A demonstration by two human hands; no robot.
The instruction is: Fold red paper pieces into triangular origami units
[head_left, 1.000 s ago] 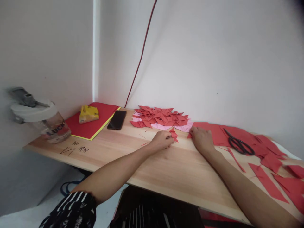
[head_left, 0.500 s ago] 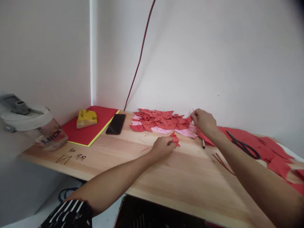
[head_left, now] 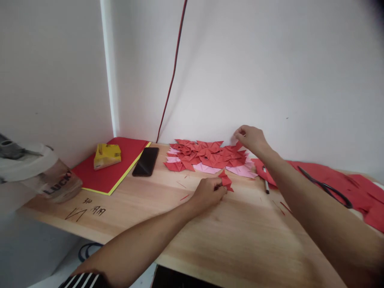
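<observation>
Clock directions are taken from the left hand (head_left: pixel 209 193). At nine o'clock the bottle (head_left: pixel 57 181) stands at the table's left end, presumably away from the paper to guard against spills. At ten, a yellow packet (head_left: pixel 107 157) rests on a yellow-edged red sheet (head_left: pixel 129 154), possibly serving as a weight; the phone (head_left: pixel 145 162) lies just beside, face up. At twelve, folded red and pink pieces overlap in a pile (head_left: pixel 210 155) near the wall, probably grouped there to leave the near side for handwork. At three, a marker (head_left: pixel 267 187), red paper (head_left: pixel 327 171) and scissors (head_left: pixel 321 185) lie apparently within the right arm's reach.

Left fingers: curled and closed, thumb and forefinger pinching a folded red piece (head_left: pixel 227 182) low over the table (head_left: pixel 240 236), directly in front of the pile; the edge grip leaves most of its face visible. Right hand (head_left: pixel 253 139), at one o'clock: raised over the pile's right end, fingers bent, tips close together. Red paper shows immediately beneath; whether it is gripped cannot be determined.
</observation>
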